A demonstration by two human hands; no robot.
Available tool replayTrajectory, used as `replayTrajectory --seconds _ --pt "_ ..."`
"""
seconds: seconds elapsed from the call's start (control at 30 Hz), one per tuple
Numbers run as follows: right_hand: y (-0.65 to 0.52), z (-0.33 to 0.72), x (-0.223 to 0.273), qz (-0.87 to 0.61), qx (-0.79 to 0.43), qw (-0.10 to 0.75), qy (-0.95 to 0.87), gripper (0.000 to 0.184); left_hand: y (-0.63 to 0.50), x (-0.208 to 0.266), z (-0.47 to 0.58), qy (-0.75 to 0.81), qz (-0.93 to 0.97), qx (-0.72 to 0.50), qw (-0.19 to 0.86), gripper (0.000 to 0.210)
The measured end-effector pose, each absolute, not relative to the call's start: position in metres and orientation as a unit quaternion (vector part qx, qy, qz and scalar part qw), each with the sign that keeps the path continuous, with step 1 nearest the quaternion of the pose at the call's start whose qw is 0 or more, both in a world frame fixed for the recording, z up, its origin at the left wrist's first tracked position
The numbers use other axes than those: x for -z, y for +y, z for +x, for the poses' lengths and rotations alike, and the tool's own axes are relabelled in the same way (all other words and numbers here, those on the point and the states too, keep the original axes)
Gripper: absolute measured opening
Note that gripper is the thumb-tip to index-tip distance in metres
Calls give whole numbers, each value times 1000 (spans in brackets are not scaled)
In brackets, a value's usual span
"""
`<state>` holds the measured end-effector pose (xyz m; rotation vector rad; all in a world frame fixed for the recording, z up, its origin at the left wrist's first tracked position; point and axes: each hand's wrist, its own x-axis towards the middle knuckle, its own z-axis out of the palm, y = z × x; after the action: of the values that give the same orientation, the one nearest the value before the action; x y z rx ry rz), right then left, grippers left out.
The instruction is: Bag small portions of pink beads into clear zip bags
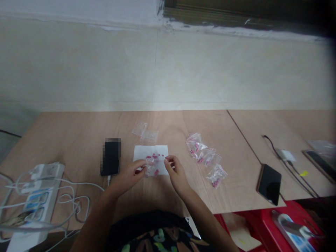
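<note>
Patterned clothing (160,239) | clear plastic bag (150,168) near pink pieces (154,156) | left grip (133,172): pinching bag | right grip (177,172): cannot tell

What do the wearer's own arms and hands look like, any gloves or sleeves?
Left hand and right hand: both bare, no gloves. Left forearm and right forearm: no sleeves, watch or cables attached. Dark garment below, leaf-like print with green and brown-orange.

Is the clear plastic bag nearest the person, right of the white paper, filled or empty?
Partly filled: small pink pieces show through the clear plastic bag, gathered toward its near end.
</note>
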<state>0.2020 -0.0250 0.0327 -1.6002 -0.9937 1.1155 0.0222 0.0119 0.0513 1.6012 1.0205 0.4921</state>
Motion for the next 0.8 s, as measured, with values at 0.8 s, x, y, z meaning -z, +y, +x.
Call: replayTrajectory --seconds 0.8 --pt "-6 216 47 -653 -404 495 -408 25 63 29 45 543 612 -258 514 19"
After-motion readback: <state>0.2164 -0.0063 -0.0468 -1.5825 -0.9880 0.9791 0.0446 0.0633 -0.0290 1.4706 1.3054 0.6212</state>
